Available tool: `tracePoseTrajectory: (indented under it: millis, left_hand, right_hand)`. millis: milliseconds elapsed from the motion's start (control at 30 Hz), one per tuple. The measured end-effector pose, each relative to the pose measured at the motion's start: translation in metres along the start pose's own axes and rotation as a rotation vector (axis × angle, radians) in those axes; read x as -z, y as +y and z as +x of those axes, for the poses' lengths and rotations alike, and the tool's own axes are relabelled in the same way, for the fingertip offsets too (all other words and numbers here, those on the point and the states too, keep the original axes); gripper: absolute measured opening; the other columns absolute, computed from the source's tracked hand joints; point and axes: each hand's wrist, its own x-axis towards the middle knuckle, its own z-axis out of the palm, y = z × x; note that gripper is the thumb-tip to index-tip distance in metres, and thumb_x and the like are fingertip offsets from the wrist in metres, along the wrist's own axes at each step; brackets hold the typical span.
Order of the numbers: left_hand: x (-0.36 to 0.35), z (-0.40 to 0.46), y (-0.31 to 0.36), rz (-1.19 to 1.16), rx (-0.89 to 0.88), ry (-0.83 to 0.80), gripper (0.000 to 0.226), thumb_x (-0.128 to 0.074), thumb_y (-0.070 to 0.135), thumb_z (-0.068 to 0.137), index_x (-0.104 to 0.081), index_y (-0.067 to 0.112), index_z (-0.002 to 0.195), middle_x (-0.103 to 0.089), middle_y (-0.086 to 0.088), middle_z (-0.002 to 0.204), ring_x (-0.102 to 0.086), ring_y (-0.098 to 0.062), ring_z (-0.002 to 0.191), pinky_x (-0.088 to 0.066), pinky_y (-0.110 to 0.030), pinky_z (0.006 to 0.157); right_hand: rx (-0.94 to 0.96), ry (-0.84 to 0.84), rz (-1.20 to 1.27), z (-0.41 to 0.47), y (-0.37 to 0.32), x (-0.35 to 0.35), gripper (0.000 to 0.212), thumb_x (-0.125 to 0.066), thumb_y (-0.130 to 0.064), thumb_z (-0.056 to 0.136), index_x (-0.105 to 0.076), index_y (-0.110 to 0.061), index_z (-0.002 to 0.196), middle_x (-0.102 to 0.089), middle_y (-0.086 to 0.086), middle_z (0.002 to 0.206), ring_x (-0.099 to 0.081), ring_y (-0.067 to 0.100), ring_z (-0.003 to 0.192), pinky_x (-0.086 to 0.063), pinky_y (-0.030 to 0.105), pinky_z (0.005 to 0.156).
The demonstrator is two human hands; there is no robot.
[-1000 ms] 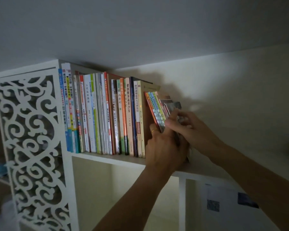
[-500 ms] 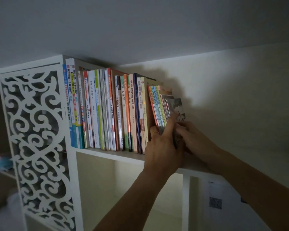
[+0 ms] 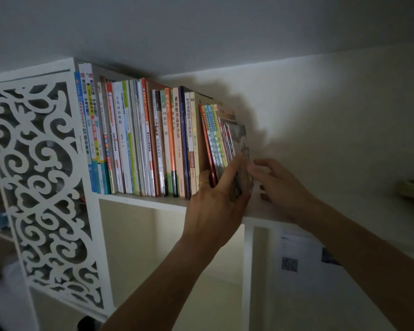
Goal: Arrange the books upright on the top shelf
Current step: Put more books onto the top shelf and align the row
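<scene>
Leaning a little to the left, the bundle of thin booklets (image 3: 227,149) stands at the right end of the row of upright books (image 3: 139,139) on the top shelf (image 3: 144,201), resting against the tan book beside it. The left hand (image 3: 215,201) grips the bundle's lower part, thumb across the spines and fingers (image 3: 233,163) wrapped toward its right face, probably to keep the slim copies together. The right hand (image 3: 276,185), just right of the bundle, has loosely spread fingers touching the outermost cover, seemingly propping it. A carved white side panel (image 3: 38,177) closes the shelf's left end.
</scene>
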Motion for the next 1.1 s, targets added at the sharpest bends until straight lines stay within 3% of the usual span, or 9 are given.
tracePoseTrajectory:
  millis: [133,233,300,367,567,667,767,967,1100]
  left_hand:
    - [0.014,-0.040,0.008,0.076,0.022,-0.028,0.070,-0.053,0.057,0.100,-0.015,0.048,0.158,-0.037,-0.010,0.153,-0.058,-0.028,0.124,-0.060,-0.048,0.089]
    - [0.022,-0.088,0.006,0.180,-0.002,0.002,0.062,-0.052,0.056,0.100,-0.033,0.035,0.156,-0.039,-0.011,0.154,-0.050,-0.028,0.133,-0.056,-0.049,0.095]
    - [0.023,-0.124,-0.005,0.204,-0.021,0.005,0.057,-0.053,0.052,0.101,-0.043,0.028,0.152,-0.039,-0.013,0.154,-0.046,-0.029,0.136,-0.051,-0.046,0.100]
    - [0.021,-0.160,-0.022,0.204,0.002,-0.032,0.054,-0.056,0.046,0.101,-0.048,0.023,0.149,-0.041,-0.013,0.153,-0.048,-0.030,0.134,-0.050,-0.047,0.099]
    - [0.008,-0.231,-0.061,0.234,0.241,-0.262,0.052,-0.052,0.050,0.098,-0.045,0.030,0.146,-0.042,-0.012,0.151,-0.051,-0.034,0.129,-0.052,-0.053,0.096]
    - [0.002,-0.235,-0.059,0.192,0.328,-0.277,0.055,-0.046,0.057,0.096,-0.040,0.038,0.146,-0.042,-0.009,0.151,-0.050,-0.033,0.132,-0.051,-0.051,0.100]
    - [-0.005,-0.236,-0.054,0.179,0.349,-0.289,0.054,-0.044,0.058,0.096,-0.039,0.039,0.146,-0.042,-0.006,0.152,-0.050,-0.031,0.133,-0.049,-0.049,0.103]
    - [-0.022,-0.275,-0.080,0.260,0.409,-0.394,0.050,-0.050,0.052,0.097,-0.046,0.034,0.144,-0.047,-0.009,0.148,-0.050,-0.034,0.131,-0.045,-0.048,0.105]
    - [-0.048,-0.328,-0.119,0.274,0.482,-0.472,0.048,-0.054,0.048,0.097,-0.053,0.026,0.139,-0.055,-0.009,0.140,-0.056,-0.033,0.120,-0.048,-0.044,0.097]
  right_hand:
    - [0.205,0.083,-0.275,-0.049,0.009,0.003,0.038,-0.054,-0.049,0.101,-0.051,-0.033,0.135,-0.057,-0.009,0.122,-0.057,0.013,0.115,-0.049,0.035,0.098]
    - [0.466,0.256,-0.428,-0.094,0.033,-0.005,0.045,-0.059,-0.046,0.098,-0.055,-0.021,0.135,-0.058,0.001,0.127,-0.056,0.016,0.116,-0.045,0.029,0.099]
    - [0.579,0.285,-0.473,-0.123,0.060,-0.012,0.047,-0.063,-0.041,0.097,-0.057,-0.011,0.133,-0.058,0.007,0.130,-0.055,0.021,0.119,-0.037,0.019,0.101]
    - [0.639,0.281,-0.509,-0.149,0.088,-0.019,0.046,-0.065,-0.037,0.098,-0.059,-0.005,0.130,-0.057,0.013,0.133,-0.053,0.028,0.125,-0.034,0.020,0.107]
    - [0.533,0.216,-0.399,-0.171,0.141,-0.019,0.051,-0.072,-0.029,0.094,-0.054,-0.008,0.137,-0.049,0.014,0.146,-0.048,0.027,0.133,-0.047,0.044,0.104]
    - [0.502,0.312,-0.291,-0.163,0.132,-0.003,0.055,-0.072,-0.027,0.094,-0.046,-0.017,0.141,-0.052,0.008,0.144,-0.051,0.020,0.129,-0.049,0.042,0.102]
    - [0.498,0.326,-0.291,-0.171,0.131,-0.001,0.051,-0.070,-0.029,0.094,-0.050,-0.014,0.138,-0.056,0.004,0.138,-0.053,0.018,0.124,-0.050,0.042,0.101]
    - [0.336,0.048,-0.372,-0.215,0.183,-0.057,0.047,-0.061,-0.037,0.097,-0.052,-0.014,0.136,-0.057,0.003,0.131,-0.055,0.020,0.119,-0.048,0.035,0.098]
    - [0.240,-0.096,-0.336,-0.246,0.238,-0.123,0.037,-0.056,-0.038,0.100,-0.054,-0.016,0.130,-0.058,-0.001,0.123,-0.057,0.013,0.114,-0.047,0.024,0.092]
